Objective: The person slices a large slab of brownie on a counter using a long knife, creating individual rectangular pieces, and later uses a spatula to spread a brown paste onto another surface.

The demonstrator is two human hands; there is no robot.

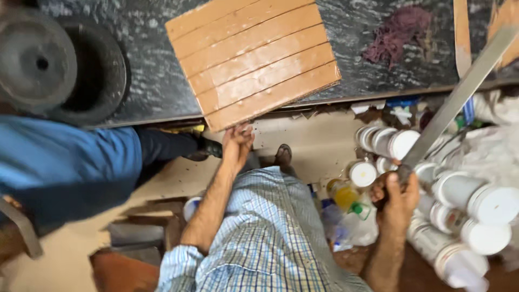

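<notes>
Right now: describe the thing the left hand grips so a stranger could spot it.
Start at the dark marbled counter. Overhanging its front edge is a tan grooved board, with the left hand pinching its lowest corner. It is the only flat slab scored into parallel strips.

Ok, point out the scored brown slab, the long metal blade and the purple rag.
brown slab [254, 59], head view, middle of its grooved top face
metal blade [459, 97], head view, mid-length of the flat blade
purple rag [399, 32], head view, centre of the crumpled heap

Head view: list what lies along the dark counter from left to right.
Round metal disc → dark bowl → grooved brown board → purple powder heap → long metal strip.
</notes>
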